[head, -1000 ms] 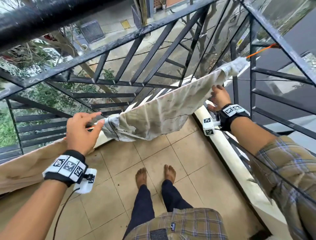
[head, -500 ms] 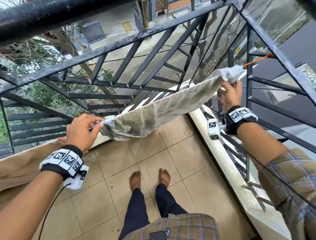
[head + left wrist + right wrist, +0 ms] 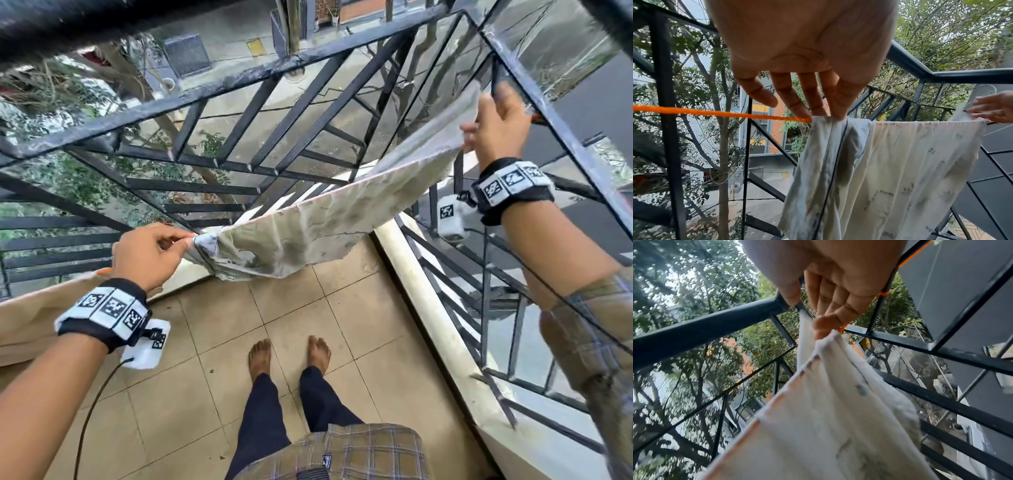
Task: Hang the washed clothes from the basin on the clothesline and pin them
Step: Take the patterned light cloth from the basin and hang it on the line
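Observation:
A pale, faintly printed cloth (image 3: 318,226) hangs folded over the orange clothesline (image 3: 715,113), stretched between my two hands. My left hand (image 3: 190,240) pinches the cloth's bunched left corner against the line, as the left wrist view shows (image 3: 824,116). My right hand (image 3: 469,137) is raised near the railing corner and pinches the cloth's right end between thumb and fingers (image 3: 813,324). A short piece of the orange line (image 3: 842,329) shows just past those fingers. No basin and no pins are in view.
A black metal railing (image 3: 239,78) with slanted bars surrounds the balcony, close behind the line. A white ledge (image 3: 442,325) runs along the right side. A tan cloth (image 3: 27,322) hangs at the left. My bare feet (image 3: 291,356) stand on beige tiles.
My right hand has moved up and to the right along the line, pulling the cloth out longer and flatter. My left hand has kept its pinch on the left corner.

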The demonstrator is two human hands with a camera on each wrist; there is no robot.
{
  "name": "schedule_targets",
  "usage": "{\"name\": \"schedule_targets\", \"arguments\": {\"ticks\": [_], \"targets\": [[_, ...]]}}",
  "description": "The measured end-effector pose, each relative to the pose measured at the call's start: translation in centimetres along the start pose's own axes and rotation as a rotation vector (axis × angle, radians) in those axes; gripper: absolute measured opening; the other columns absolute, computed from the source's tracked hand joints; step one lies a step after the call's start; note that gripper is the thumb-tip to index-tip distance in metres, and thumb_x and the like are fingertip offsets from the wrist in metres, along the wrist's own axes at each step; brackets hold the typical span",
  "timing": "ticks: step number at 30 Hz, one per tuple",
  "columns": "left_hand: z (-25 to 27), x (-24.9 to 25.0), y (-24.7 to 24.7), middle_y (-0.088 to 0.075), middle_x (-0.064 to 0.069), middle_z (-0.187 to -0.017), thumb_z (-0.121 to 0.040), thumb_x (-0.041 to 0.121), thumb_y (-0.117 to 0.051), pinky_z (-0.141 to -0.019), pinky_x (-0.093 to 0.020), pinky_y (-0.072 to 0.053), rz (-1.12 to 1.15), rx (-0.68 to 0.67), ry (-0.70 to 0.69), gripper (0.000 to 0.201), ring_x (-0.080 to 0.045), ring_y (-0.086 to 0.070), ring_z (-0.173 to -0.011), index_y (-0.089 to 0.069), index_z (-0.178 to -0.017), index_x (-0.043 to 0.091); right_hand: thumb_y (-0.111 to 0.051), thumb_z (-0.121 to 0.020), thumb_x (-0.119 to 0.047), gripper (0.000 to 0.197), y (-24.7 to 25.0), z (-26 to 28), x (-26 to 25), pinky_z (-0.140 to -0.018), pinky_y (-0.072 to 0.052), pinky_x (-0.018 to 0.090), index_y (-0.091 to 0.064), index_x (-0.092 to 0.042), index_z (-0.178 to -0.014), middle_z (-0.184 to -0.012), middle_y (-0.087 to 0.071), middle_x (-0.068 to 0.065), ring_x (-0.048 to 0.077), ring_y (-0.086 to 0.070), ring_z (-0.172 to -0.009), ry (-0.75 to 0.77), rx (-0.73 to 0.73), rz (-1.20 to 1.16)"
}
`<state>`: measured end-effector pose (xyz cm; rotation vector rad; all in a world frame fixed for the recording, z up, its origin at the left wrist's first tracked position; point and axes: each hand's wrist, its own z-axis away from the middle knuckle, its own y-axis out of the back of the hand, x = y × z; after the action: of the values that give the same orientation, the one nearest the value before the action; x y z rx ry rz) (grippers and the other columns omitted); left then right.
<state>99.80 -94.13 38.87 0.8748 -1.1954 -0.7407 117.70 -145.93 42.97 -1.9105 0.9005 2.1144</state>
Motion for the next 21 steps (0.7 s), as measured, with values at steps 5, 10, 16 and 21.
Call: {"name": "schedule_targets", "arguments": {"ticks": [5, 10, 16, 21], "targets": [[0.1, 1.5, 0.0, -0.073, -0.003, -0.084, -0.087, 0.026, -0.069, -0.078, -0.037, -0.049, -0.104, 0.040, 0.103, 0.008, -0.030, -0.066, -0.087, -0.076, -0.092, 0.024, -0.060, -0.075, -0.029, 0.028, 0.8, 0.3, 2.1, -0.072, -0.058, 0.029, -0.071, -0.017, -0.098, -0.093, -0.070, 0.005, 0.015, -0.068, -0.074, 0.052, 0.067, 0.108], [0.2, 1.2, -0.1, -0.073, -0.004, -0.090, -0.087, 0.022, -0.069, -0.080, -0.039, -0.051, -0.080, -0.013, 0.069, 0.004, -0.029, -0.068, -0.087, -0.072, -0.089, 0.024, -0.066, -0.075, -0.020, 0.008, 1.0, 3.9, 7.6, -0.064, -0.049, 0.026, -0.064, -0.028, -0.076, -0.075, -0.064, -0.005, 0.002, -0.059, -0.065, -0.078, 0.008, 0.108], [0.6, -0.1, 0.0, -0.065, -0.004, -0.090, -0.079, 0.017, -0.081, -0.075, -0.034, -0.046, -0.025, -0.091, -0.045, 0.025, -0.022, -0.060, -0.080, -0.074, -0.103, 0.019, -0.068, -0.090, -0.029, 0.024, 0.1, 4.9, 10.8, -0.059, -0.053, 0.029, -0.064, -0.019, -0.111, -0.085, -0.063, -0.006, 0.008, -0.060, -0.073, -0.301, -0.175, 0.136], [0.4, -0.5, -0.1, -0.067, -0.004, -0.087, -0.083, 0.021, -0.078, -0.074, -0.036, -0.049, -0.025, -0.037, -0.072, 0.016, -0.026, -0.063, -0.082, -0.078, -0.097, 0.016, -0.064, -0.092, -0.031, 0.011, -1.7, 4.3, 10.1, -0.069, -0.056, 0.040, -0.062, -0.024, -0.084, -0.086, -0.065, 0.002, 0.014, -0.061, -0.075, -0.275, -0.166, 0.202]]}}
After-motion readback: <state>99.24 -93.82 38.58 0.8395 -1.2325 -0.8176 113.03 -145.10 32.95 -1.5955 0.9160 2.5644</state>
